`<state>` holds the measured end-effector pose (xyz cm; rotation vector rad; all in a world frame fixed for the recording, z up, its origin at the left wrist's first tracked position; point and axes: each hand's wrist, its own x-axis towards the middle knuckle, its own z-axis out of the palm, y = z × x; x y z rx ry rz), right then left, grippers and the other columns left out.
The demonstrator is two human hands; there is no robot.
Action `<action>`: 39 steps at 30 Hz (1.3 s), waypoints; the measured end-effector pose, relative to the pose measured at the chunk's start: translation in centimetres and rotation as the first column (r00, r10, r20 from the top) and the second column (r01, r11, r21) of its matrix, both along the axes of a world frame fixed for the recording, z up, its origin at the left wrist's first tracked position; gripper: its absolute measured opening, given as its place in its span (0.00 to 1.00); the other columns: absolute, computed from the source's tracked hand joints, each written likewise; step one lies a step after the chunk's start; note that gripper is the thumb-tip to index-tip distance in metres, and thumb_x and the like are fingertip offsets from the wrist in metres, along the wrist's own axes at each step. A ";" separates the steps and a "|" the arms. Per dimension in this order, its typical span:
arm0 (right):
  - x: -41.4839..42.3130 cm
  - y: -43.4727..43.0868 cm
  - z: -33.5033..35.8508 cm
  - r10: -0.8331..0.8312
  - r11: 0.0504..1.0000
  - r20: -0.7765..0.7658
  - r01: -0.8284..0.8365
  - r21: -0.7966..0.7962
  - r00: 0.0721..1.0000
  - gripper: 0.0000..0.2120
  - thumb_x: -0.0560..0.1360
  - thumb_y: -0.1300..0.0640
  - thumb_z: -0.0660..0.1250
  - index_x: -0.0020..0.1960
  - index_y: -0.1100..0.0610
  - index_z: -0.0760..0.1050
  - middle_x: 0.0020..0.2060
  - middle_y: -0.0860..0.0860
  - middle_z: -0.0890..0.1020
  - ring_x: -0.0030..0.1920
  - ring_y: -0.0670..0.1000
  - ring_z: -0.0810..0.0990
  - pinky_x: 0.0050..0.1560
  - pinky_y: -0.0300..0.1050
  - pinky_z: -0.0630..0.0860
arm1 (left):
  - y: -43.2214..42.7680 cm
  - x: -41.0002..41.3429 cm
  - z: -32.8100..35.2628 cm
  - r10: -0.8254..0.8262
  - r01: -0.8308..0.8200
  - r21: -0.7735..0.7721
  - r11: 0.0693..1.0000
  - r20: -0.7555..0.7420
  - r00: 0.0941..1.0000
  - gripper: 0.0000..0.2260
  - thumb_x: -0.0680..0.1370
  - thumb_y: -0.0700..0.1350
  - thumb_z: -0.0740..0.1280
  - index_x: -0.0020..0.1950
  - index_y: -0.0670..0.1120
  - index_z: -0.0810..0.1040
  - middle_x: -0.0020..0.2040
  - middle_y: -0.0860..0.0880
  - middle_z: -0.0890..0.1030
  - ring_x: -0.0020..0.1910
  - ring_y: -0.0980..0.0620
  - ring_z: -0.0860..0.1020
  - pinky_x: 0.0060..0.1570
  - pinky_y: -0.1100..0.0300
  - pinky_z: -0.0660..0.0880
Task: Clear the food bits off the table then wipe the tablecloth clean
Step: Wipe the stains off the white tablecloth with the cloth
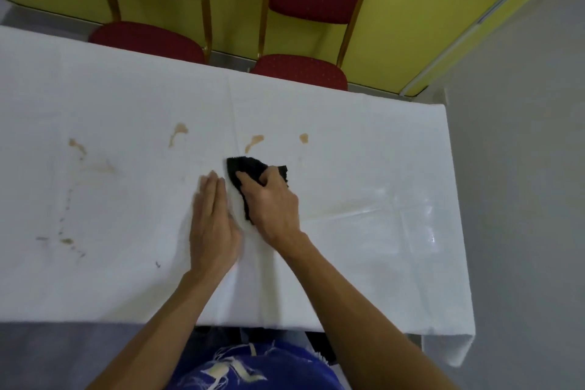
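A white tablecloth covers the table. My right hand grips a black cloth and presses it on the tablecloth near the middle. Just left of it my left hand lies flat on the tablecloth with straight fingers. Brown stains mark the tablecloth: one just beyond the black cloth, one to its right, one to its left, and one far left. Small brown bits lie at the near left. A wet, shiny patch shows at the right.
Two red chairs with gold frames stand at the table's far side, one at left and one at right. A yellow wall rises behind them. The table's right end drops to a grey floor.
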<state>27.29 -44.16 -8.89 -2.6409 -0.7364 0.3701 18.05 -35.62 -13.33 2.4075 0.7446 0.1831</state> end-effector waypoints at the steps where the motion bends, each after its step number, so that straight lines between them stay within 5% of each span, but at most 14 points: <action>1: 0.7 -1.1 -0.3 0.021 0.999 0.055 -0.020 -0.027 0.998 0.18 0.72 0.32 0.63 0.44 0.47 0.69 0.41 0.45 0.79 0.42 0.48 0.78 0.45 0.49 0.76 | 0.3 -0.6 -0.7 -0.050 0.050 0.058 0.997 -0.001 0.999 0.27 0.79 0.29 0.58 0.78 0.35 0.58 0.80 0.41 0.57 0.80 0.46 0.52 0.79 0.49 0.52; 3: 2.5 -4.3 -0.6 0.031 0.998 0.059 -0.028 -0.054 0.998 0.11 0.76 0.41 0.63 0.52 0.46 0.73 0.46 0.48 0.78 0.42 0.51 0.78 0.42 0.49 0.75 | 0.4 -1.1 -1.4 -0.085 0.085 0.106 0.991 -0.002 0.996 0.27 0.78 0.28 0.59 0.77 0.35 0.59 0.80 0.41 0.58 0.80 0.46 0.53 0.79 0.50 0.52; 5: 4.8 -8.1 -1.2 -0.013 0.995 0.073 0.020 -0.095 0.997 0.17 0.79 0.52 0.59 0.67 0.42 0.72 0.51 0.52 0.73 0.43 0.54 0.74 0.42 0.50 0.75 | 0.2 -0.9 -1.3 -0.088 0.087 0.120 0.989 0.001 0.996 0.27 0.78 0.29 0.59 0.77 0.35 0.60 0.80 0.41 0.58 0.80 0.46 0.53 0.78 0.49 0.54; 9: 9.5 -11.1 -0.9 -0.477 0.878 0.089 0.479 0.001 0.874 0.17 0.82 0.50 0.57 0.70 0.43 0.72 0.51 0.53 0.70 0.39 0.52 0.73 0.47 0.50 0.78 | 0.3 -1.0 -1.1 -0.089 0.090 0.122 0.988 -0.014 0.996 0.28 0.77 0.29 0.58 0.78 0.36 0.59 0.80 0.42 0.58 0.80 0.46 0.52 0.78 0.49 0.55; 11: 10.0 -8.7 -0.5 -0.581 0.813 0.033 0.579 0.066 0.813 0.18 0.83 0.49 0.56 0.70 0.45 0.73 0.53 0.54 0.72 0.43 0.52 0.75 0.51 0.48 0.76 | 0.3 -1.1 -1.0 -0.086 0.088 0.119 0.989 -0.022 0.996 0.27 0.77 0.30 0.55 0.78 0.36 0.59 0.80 0.42 0.57 0.80 0.46 0.52 0.78 0.49 0.55; 15: 5.5 1.7 -0.4 -0.168 0.979 -0.012 0.168 0.115 0.986 0.17 0.82 0.52 0.56 0.70 0.49 0.69 0.56 0.50 0.69 0.47 0.49 0.72 0.51 0.47 0.73 | 0.1 -1.1 -0.8 -0.074 0.074 0.089 0.993 -0.002 0.997 0.30 0.77 0.30 0.58 0.79 0.39 0.57 0.80 0.43 0.56 0.81 0.49 0.51 0.79 0.51 0.53; 19: 2.2 7.1 -1.9 0.165 0.986 -0.007 -0.165 -0.031 0.986 0.22 0.79 0.61 0.58 0.72 0.53 0.65 0.60 0.60 0.68 0.56 0.62 0.71 0.49 0.52 0.70 | 0.4 -1.0 -0.8 -0.048 0.046 0.065 0.997 0.037 0.998 0.32 0.79 0.34 0.59 0.80 0.43 0.50 0.80 0.46 0.55 0.80 0.52 0.53 0.79 0.52 0.51; 22: 4.3 4.7 -1.8 0.158 0.987 0.064 -0.156 -0.038 0.985 0.17 0.79 0.43 0.60 0.64 0.50 0.69 0.57 0.54 0.75 0.53 0.59 0.76 0.51 0.53 0.73 | 0.4 -1.0 -0.9 -0.071 0.075 0.116 0.990 -0.039 0.997 0.32 0.75 0.29 0.59 0.79 0.38 0.56 0.80 0.43 0.57 0.80 0.48 0.53 0.78 0.48 0.55; 24: 6.6 1.8 -1.5 0.114 0.990 0.157 -0.100 -0.095 0.981 0.22 0.76 0.33 0.58 0.58 0.50 0.68 0.54 0.51 0.78 0.51 0.58 0.78 0.54 0.56 0.75 | 0.3 -1.1 -0.7 -0.085 0.094 0.139 0.986 -0.072 0.994 0.32 0.74 0.29 0.58 0.79 0.37 0.58 0.80 0.42 0.57 0.80 0.47 0.53 0.78 0.48 0.56; 27: 10.5 -3.3 -1.3 -0.039 0.993 0.139 0.055 -0.109 0.990 0.17 0.79 0.44 0.60 0.65 0.48 0.68 0.57 0.56 0.74 0.54 0.62 0.76 0.53 0.54 0.73 | 0.4 -1.3 -0.6 -0.091 0.104 0.170 0.980 -0.082 0.992 0.29 0.76 0.31 0.56 0.79 0.37 0.57 0.80 0.42 0.57 0.81 0.47 0.52 0.78 0.49 0.56; 29: 13.3 -7.4 -0.9 -0.169 0.956 0.152 0.199 -0.217 0.974 0.24 0.79 0.52 0.61 0.74 0.43 0.64 0.60 0.58 0.68 0.54 0.64 0.74 0.52 0.55 0.73 | 0.4 -1.4 -0.6 -0.087 0.101 0.165 0.981 -0.087 0.992 0.29 0.77 0.31 0.57 0.79 0.37 0.58 0.80 0.42 0.57 0.81 0.47 0.52 0.78 0.49 0.54; 33: 17.1 -11.6 1.0 -0.489 0.845 0.071 0.492 -0.210 0.870 0.24 0.79 0.58 0.58 0.75 0.47 0.65 0.63 0.61 0.65 0.53 0.67 0.75 0.57 0.56 0.73 | -0.2 -0.6 -0.1 -0.003 0.011 0.101 0.995 -0.079 0.997 0.28 0.77 0.30 0.58 0.78 0.36 0.60 0.80 0.43 0.58 0.80 0.46 0.54 0.79 0.48 0.53; 36: 15.3 -6.5 1.3 -0.300 0.949 0.109 0.308 -0.063 0.948 0.21 0.80 0.59 0.57 0.72 0.53 0.69 0.61 0.60 0.67 0.48 0.59 0.73 0.58 0.50 0.72 | -0.9 2.5 1.8 0.106 -0.106 0.006 0.994 -0.044 0.993 0.26 0.79 0.32 0.56 0.78 0.37 0.59 0.80 0.44 0.58 0.80 0.47 0.55 0.78 0.54 0.49; 39: 11.1 0.6 -0.2 -0.009 1.000 0.062 0.007 0.029 0.998 0.20 0.79 0.57 0.59 0.70 0.49 0.70 0.58 0.58 0.71 0.49 0.57 0.72 0.51 0.51 0.73 | -2.1 6.9 3.2 -0.002 0.002 0.022 1.000 0.000 1.000 0.24 0.82 0.41 0.52 0.79 0.41 0.59 0.80 0.46 0.60 0.79 0.49 0.56 0.79 0.53 0.51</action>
